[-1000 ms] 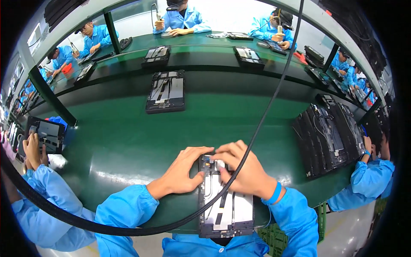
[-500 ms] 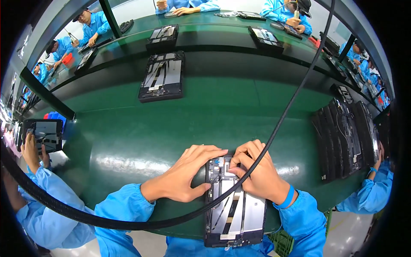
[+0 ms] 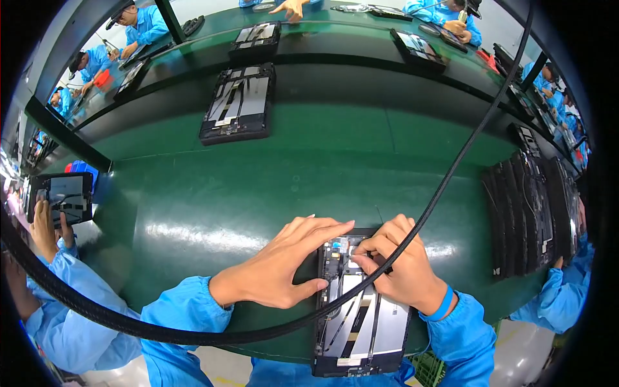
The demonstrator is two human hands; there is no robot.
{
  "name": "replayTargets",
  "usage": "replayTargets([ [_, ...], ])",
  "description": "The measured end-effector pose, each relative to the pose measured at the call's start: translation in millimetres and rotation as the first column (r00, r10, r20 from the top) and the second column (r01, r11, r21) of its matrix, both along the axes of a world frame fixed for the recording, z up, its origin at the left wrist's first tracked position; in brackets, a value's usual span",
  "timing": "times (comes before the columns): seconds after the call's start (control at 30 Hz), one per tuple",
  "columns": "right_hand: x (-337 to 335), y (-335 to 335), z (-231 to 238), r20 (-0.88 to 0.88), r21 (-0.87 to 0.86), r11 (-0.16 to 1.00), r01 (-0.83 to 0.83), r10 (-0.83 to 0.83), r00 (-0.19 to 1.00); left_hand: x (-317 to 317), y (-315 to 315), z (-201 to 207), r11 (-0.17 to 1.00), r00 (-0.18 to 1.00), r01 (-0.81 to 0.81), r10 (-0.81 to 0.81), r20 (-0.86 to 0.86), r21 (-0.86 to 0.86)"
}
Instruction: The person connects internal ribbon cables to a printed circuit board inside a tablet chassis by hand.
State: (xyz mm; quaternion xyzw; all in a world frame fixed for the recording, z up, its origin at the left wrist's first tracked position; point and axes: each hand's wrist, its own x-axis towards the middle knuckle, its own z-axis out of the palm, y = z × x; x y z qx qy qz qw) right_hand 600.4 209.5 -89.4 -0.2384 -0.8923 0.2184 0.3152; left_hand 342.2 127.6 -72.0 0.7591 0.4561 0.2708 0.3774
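Observation:
An opened tablet (image 3: 390,322) lies close in front of me, its grey inner panels, black flat cables and small circuit parts facing up. My left hand (image 3: 277,266) is open, fingers stretched toward the tablet's top edge and thumb against its left side. Over the upper right of the tablet, my right hand (image 3: 406,267) is closed in a pinch, thumb and forefinger at a pale part near the circuit board. Whatever is between those fingertips is too small to make out. A thick black braided cable (image 3: 445,184) crosses the view in front of my right hand.
Another opened tablet (image 3: 251,106) lies farther back on the green table (image 3: 193,193). Several dark tablets (image 3: 525,219) stand packed together at the right. At the left, a co-worker's hands hold a tablet (image 3: 68,200). A raised shelf (image 3: 329,48) spans the back, with co-workers beyond it.
The view has shifted slightly. My hands keep nearly the same pose on the tablet. Across the shelf, a co-worker's hand now reaches out, and the one by the right stack has lowered.

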Motion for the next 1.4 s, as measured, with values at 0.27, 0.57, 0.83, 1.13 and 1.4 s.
replayTargets([
  [0.27,4.1,3.6,-5.2,-0.023,0.001,0.999,0.038,-0.038,0.999,4.4,5.3,0.6,0.999,1.0,0.016,-0.016,-0.005,-0.031],
  [0.57,10.8,11.9,-12.0,-0.03,0.011,0.999,0.042,-0.041,0.999,22.5,10.6,-3.8,1.0,0.999,-0.021,0.021,-0.04,0.004],
  [0.83,19.8,27.4,-16.0,-0.055,-0.069,0.997,-0.035,0.032,0.998,31.4,16.4,-13.3,0.999,0.998,-0.036,0.038,-0.042,0.035],
  [1.13,43.2,43.9,-5.3,0.05,-0.22,0.963,-0.153,0.168,0.985,50.8,21.7,-25.8,0.99,0.995,-0.098,0.099,-0.005,0.104],
  [1.4,55.5,56.5,-22.0,-0.088,-0.165,0.977,-0.134,0.121,0.989,71.6,27.7,-31.4,0.976,0.987,-0.157,0.152,0.044,0.153],
])
